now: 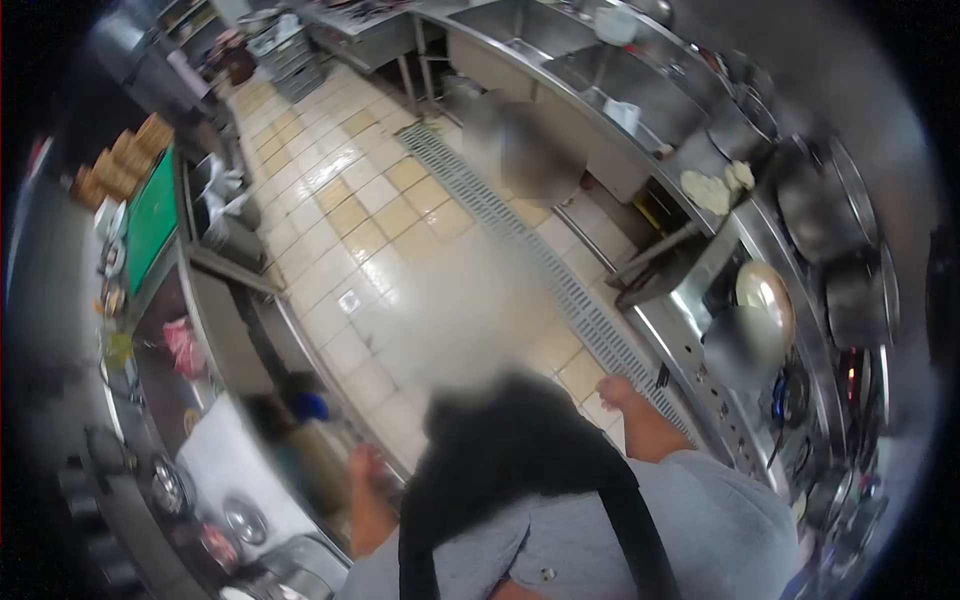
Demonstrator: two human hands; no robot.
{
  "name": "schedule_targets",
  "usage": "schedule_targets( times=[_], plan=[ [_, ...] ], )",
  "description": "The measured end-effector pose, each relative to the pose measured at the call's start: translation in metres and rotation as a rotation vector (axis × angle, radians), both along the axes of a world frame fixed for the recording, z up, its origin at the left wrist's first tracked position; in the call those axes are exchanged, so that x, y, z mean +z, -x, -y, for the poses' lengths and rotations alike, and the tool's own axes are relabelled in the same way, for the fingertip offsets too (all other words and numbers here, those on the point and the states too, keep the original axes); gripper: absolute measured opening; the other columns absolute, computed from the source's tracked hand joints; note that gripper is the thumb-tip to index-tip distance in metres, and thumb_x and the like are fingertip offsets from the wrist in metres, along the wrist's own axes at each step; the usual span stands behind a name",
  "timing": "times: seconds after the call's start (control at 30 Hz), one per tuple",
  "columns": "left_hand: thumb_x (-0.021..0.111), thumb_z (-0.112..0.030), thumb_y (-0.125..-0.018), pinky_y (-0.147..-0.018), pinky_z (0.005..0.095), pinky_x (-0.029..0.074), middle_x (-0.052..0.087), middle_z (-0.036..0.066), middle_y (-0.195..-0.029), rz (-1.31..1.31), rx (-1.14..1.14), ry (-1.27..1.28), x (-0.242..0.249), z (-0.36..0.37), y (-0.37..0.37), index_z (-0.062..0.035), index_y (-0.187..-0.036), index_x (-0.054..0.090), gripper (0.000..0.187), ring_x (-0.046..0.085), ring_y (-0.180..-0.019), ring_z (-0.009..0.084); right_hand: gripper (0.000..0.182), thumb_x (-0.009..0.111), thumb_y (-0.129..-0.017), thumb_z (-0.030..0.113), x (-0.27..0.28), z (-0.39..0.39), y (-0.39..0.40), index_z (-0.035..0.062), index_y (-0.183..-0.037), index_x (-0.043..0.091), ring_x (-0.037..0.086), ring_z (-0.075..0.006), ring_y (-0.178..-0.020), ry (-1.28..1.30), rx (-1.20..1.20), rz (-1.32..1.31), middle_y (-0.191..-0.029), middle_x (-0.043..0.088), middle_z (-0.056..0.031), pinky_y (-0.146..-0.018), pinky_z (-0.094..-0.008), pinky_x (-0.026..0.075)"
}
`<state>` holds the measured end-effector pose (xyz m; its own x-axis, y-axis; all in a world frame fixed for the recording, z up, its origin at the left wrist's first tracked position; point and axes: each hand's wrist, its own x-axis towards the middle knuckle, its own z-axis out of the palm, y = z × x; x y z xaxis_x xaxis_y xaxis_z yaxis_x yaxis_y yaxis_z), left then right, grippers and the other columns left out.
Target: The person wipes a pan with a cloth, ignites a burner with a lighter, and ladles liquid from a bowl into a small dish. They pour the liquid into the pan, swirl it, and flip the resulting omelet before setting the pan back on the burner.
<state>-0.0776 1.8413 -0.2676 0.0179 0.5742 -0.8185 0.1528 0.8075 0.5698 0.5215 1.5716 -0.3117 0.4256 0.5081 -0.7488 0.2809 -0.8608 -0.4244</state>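
My left hand hangs low beside the left counter, small and slightly blurred, with its fingers loosely bent and nothing seen in it. On the other side, my right hand is held out over the floor drain's edge, near the front of the stove. Its fingers are a little apart and hold nothing visible. Neither hand is seen touching anything. Between them, a dark apron covers the front of a grey shirt.
A tiled floor runs ahead, with a metal drain grate along its right side. Sinks, pots and a pan line the right. A green board and a bin stand left.
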Motion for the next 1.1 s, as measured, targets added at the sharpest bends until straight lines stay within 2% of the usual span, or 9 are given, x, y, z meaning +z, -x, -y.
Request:
schedule_targets(
  times=[0.33, 0.4, 0.5, 0.57, 0.63, 0.77, 0.87, 0.93, 1.1],
  plan=[
    [0.05, -0.027, -0.093, -0.041, 0.03, 0.042, 0.053, 0.003, -0.07, 0.056, -0.277, 0.086, -0.009, -0.064, -0.056, -0.0072, -0.1, 0.047, 0.022, 0.055, -0.051, 0.0166, 0.017, 0.056, -0.081, 0.018, -0.043, 0.134, 0.084, 0.0024, -0.086, 0.06, 0.063, -0.0214, -0.055, 0.002, -0.146, -0.107, -0.073, 0.061, -0.011, -0.045, -0.0347, 0.052],
    [0.052, -0.027, -0.092, -0.043, 0.0318, 0.042, 0.054, 0.006, -0.073, -0.048, -0.291, 0.061, 0.002, -0.062, -0.092, -0.0039, -0.103, 0.047, 0.026, 0.054, -0.053, 0.0183, 0.013, 0.067, -0.058, 0.015, -0.001, 0.112, 0.081, 0.0075, -0.061, 0.057, 0.06, -0.0329, -0.066, -0.013, -0.466, -0.205, -0.066, 0.059, -0.0148, -0.06, -0.0431, 0.049],
    [0.054, -0.034, -0.091, -0.053, 0.0384, 0.049, 0.058, 0.013, -0.09, -0.12, -0.522, 0.087, 0.003, -0.063, -0.129, -0.0057, -0.106, 0.049, 0.032, 0.059, -0.067, 0.0262, 0.02, 0.058, -0.081, 0.022, -0.004, 0.112, 0.059, 0.0032, -0.086, 0.06, 0.062, -0.0197, -0.055, -0.176, -0.38, -0.083, -0.073, 0.06, -0.0096, -0.045, -0.0335, 0.052],
    [0.054, -0.034, -0.09, -0.055, 0.0393, 0.049, 0.058, 0.013, -0.091, -0.107, -0.586, 0.121, -0.017, -0.069, -0.147, -0.006, -0.105, 0.049, 0.032, 0.059, -0.068, 0.026, 0.021, 0.057, -0.081, 0.023, 0.011, 0.112, 0.039, 0.0025, -0.087, 0.061, 0.062, -0.0193, -0.057, -0.328, -0.395, -0.039, -0.073, 0.061, -0.0097, -0.046, -0.0329, 0.052],
    [0.054, -0.033, -0.09, -0.055, 0.0389, 0.049, 0.059, 0.014, -0.092, -0.094, -0.812, -0.018, -0.019, -0.068, -0.172, -0.007, -0.105, 0.05, 0.03, 0.059, -0.068, 0.0257, 0.021, 0.057, -0.081, 0.022, 0.071, 0.091, 0.02, 0.0023, -0.084, 0.061, 0.062, -0.0191, -0.057, -0.118, -0.687, -0.11, -0.074, 0.061, -0.0097, -0.045, -0.0321, 0.051],
    [0.055, -0.033, -0.089, -0.055, 0.0392, 0.049, 0.059, 0.014, -0.091, -0.074, -0.721, 0.113, -0.009, -0.068, -0.235, -0.0077, -0.104, 0.051, 0.029, 0.059, -0.068, 0.0262, 0.019, 0.057, -0.08, 0.021, 0.064, 0.126, -0.009, 0.0025, -0.081, 0.061, 0.062, -0.0192, -0.055, -0.128, -0.768, -0.062, -0.073, 0.061, -0.0096, -0.043, -0.0318, 0.05],
    [0.055, -0.034, -0.089, -0.054, 0.0408, 0.049, 0.06, 0.014, -0.086, -0.039, -0.783, 0.012, 0.003, -0.067, -0.275, -0.0071, -0.1, 0.052, 0.029, 0.059, -0.069, 0.0263, 0.017, 0.055, -0.077, 0.014, 0.051, 0.169, -0.012, 0.0032, -0.065, 0.061, 0.063, -0.0262, -0.06, -0.076, -0.841, 0.038, -0.065, 0.063, -0.0137, -0.059, -0.0367, 0.052],
    [0.061, -0.028, -0.081, -0.073, 0.0428, 0.05, 0.064, 0.012, -0.088, -0.274, -1.9, -1.052, 0.008, -0.075, -0.284, 0.0001, -0.112, 0.054, 0.042, 0.06, -0.082, 0.0308, 0.013, 0.052, -0.083, 0.011, -0.022, 0.219, -0.011, 0.0016, -0.078, 0.058, 0.065, -0.0208, -0.059, -0.171, -0.477, 0.097, -0.071, 0.06, -0.0108, -0.042, -0.0332, 0.05],
    [0.059, -0.028, -0.082, -0.066, 0.0405, 0.049, 0.061, 0.008, -0.079, -0.309, -2.129, -1.102, -0.012, -0.102, -0.31, -0.0003, -0.107, 0.056, 0.037, 0.06, -0.079, 0.0286, 0.014, 0.05, -0.086, 0.012, -0.021, 0.221, 0.034, 0.0018, -0.081, 0.059, 0.067, -0.0215, -0.063, 0.0, -0.581, 0.05, -0.073, 0.061, -0.0117, -0.042, -0.0339, 0.052]
  ],
)
